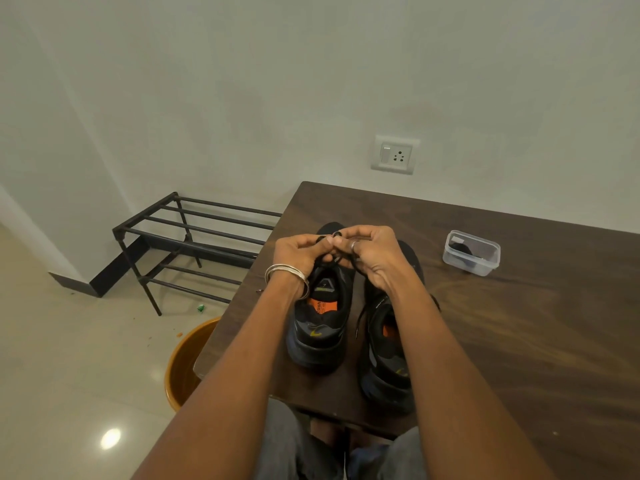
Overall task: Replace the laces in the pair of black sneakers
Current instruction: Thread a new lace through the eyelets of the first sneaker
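Two black sneakers stand side by side on the desk, heels near, toes far. Both hands, the left hand and right hand, meet above the left sneaker, fingers curled, pinching its black lace. The right sneaker lies just beside, nearer the right hand.

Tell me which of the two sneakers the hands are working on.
The left sneaker: both hands pinch its black lace above its tongue. The right sneaker sits untouched under the right forearm, a lace end trailing beside it.

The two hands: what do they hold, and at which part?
Both the left hand and the right hand pinch a black lace above the left sneaker, near its front eyelets.
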The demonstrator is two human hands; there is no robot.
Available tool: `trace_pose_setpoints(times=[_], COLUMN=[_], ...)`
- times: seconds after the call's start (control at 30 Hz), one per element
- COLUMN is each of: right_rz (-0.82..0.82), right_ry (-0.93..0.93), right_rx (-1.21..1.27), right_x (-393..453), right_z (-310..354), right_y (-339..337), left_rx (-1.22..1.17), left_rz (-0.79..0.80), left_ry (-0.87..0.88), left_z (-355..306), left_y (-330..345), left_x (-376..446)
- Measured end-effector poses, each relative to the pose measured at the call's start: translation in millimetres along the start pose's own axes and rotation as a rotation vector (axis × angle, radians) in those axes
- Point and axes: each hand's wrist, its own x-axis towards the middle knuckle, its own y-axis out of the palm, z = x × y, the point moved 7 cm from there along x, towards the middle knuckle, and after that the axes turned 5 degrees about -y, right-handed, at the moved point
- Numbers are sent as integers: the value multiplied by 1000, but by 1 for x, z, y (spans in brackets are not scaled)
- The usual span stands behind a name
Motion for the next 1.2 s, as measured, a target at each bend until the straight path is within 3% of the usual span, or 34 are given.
trace_pose_setpoints(times=[0.13,0.27,0.43,0.57,0.7,0.83,1.0,1.1,1.2], right_rz=[-73,-169,-194,-203,-128,85,61,85,108], right_ry=[61,77,101,101,123,73,-51,-120,-161], right_rx=[59,6,-25,-101,-195,-332,-653,-698,-795], right_x=[1,6,7,8,8,3,7,5,4], right_z=[-3,-6,-7,-7,-2,9,13,18,22], right_y=[3,2,4,4,5,10,7,10,11], left_rx=[25,442,642,972,1216,1372,1524,1341,898], left_rz=[-5,-87,-77,-86,-33,19,78,122,197], left_ry=[78,331,528,741,823,794,562,407,195], left_z=[-6,-25,-39,-50,-52,-47,-36,-33,-22], left_y=[-1,1,4,10,19,23,28,21,10], left_x=[1,-6,-15,-17,-19,-15,-3,-3,-4])
